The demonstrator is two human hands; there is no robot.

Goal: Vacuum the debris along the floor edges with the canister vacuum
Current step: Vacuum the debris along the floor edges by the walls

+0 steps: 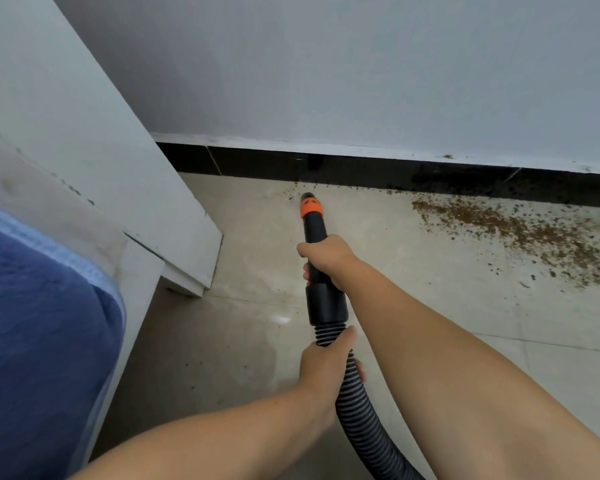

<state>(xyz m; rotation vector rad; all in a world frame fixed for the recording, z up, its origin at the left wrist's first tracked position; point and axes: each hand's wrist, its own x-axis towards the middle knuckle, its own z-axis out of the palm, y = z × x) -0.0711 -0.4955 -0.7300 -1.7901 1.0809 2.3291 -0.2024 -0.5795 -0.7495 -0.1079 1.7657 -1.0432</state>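
A black vacuum nozzle (311, 216) with an orange collar points at the floor close to the black baseboard (361, 169). My right hand (326, 258) is wrapped around the nozzle's black tube. My left hand (323, 372) grips the ribbed black hose (357, 420) just below the cuff. Brown debris (520, 230) lies scattered along the baseboard to the right of the nozzle, with a few specks just ahead of its tip. The canister itself is out of view.
A white bed frame (174, 216) with a blue blanket (39, 334) fills the left side, its corner near the nozzle. A pale wall (361, 71) rises above the baseboard. Beige floor tiles (430, 306) spread to the right.
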